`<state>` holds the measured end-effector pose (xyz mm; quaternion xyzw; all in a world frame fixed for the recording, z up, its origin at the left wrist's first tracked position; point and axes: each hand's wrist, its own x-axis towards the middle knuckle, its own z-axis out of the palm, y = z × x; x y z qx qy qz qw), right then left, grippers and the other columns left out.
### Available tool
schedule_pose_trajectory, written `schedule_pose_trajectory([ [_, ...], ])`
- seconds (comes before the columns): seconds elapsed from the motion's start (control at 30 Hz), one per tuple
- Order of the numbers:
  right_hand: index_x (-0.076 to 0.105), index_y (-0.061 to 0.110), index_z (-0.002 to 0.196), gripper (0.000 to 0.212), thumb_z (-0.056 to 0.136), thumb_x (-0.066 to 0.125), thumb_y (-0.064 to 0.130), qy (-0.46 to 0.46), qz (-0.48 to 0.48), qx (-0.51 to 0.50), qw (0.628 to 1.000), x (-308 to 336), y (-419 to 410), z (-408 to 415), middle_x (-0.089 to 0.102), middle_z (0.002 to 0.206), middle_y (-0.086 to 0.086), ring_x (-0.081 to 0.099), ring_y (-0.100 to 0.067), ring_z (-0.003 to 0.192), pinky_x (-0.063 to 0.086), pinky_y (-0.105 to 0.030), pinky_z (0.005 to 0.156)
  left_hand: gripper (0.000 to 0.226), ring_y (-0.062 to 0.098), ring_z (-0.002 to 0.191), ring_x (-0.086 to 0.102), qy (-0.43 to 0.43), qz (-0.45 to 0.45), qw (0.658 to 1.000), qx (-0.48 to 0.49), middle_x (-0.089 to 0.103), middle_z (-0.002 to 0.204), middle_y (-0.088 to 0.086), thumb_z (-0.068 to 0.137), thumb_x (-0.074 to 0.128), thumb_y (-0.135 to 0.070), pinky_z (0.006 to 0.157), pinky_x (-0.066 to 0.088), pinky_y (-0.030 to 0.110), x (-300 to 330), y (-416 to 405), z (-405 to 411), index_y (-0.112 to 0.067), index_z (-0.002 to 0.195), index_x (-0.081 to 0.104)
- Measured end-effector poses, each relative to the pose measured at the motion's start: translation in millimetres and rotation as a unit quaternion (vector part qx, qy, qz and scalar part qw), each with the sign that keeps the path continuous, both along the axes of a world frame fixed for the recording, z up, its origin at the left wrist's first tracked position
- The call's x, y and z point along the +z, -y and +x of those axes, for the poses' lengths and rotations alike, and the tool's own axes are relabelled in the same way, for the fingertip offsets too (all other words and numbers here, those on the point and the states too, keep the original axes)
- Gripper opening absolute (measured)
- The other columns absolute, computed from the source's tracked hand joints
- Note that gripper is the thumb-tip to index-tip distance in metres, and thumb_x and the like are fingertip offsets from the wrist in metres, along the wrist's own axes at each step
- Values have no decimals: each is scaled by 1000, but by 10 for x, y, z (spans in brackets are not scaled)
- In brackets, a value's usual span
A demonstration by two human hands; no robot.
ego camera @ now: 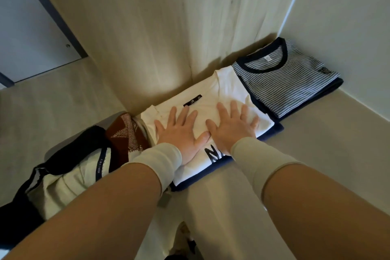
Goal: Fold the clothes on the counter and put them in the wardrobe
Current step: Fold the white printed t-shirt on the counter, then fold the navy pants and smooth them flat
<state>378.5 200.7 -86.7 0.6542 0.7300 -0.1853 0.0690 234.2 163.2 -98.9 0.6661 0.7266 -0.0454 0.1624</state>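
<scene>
We press both hands flat on a folded white T-shirt [228, 93] that lies on the pale shelf [316, 143]. Our left hand [181, 131] has its fingers straight and spread, palm down on the near left part of the shirt. Our right hand [232, 126] lies just beside it, fingers also straight and fanned out, gripping nothing. The two thumbs nearly meet. A dark blue garment [221, 167] shows as an edge under the white shirt. Farther back, in the corner against the wall, sits a folded striped T-shirt [289, 82] with a dark collar, touching the white one. To the left lies a loose heap: a brown patterned cloth [124, 137], a black garment [71, 154] and a pale green garment [63, 192]. A light wooden panel [147, 27] rises behind the shirts.
</scene>
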Motion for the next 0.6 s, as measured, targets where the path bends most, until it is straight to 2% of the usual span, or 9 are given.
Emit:
schedule_pose_trajectory([
  [0.17, -7, 39, 153, 65, 97, 17, 61, 9, -32, 4, 999, 68, 8, 67, -16, 162, 2, -17, -28, 148, -4, -59, 117, 75, 22, 147, -20, 10, -12, 1000, 12, -19, 160, -5, 94, 14, -66, 119, -1, 53, 90, 341, 15, -26, 154, -6],
  [0.3, 7, 27, 154, 60, 100, 32, 32, 28, -15, -20, 999, 276, 185, -236, -5, 163, -4, -8, -32, 149, 5, -62, 116, 72, 24, 147, -20, -12, -19, 999, 24, -19, 160, -4, 96, 22, -61, 118, -3, 54, 227, 664, -174, -27, 154, -6],
  [0.4, 15, 25, 153, 60, 98, 41, 25, 14, 36, 46, 998, 425, 447, -490, 2, 163, -3, -2, -30, 149, 12, -57, 117, 72, 25, 147, -19, -20, -11, 998, 55, -16, 161, -2, 97, 30, -56, 117, -1, 56, 362, 851, -389, -27, 154, -3],
  [0.5, 33, 22, 147, 50, 98, 43, 28, -55, 96, 112, 987, 556, 672, -688, 28, 154, -6, 22, -26, 144, 32, -45, 111, 73, 25, 147, -18, -18, 4, 996, 90, -13, 161, -3, 96, 39, -52, 117, 2, 57, 466, 972, -591, -28, 154, 2],
  [0.6, 51, 16, 133, 37, 96, 45, 19, -150, 110, 124, 975, 681, 918, -975, 56, 129, -8, 50, -27, 119, 45, -36, 92, 71, 26, 147, -17, -18, 7, 993, 113, -12, 162, -4, 96, 45, -45, 116, 3, 58, 546, 1178, -879, -31, 153, 7],
])
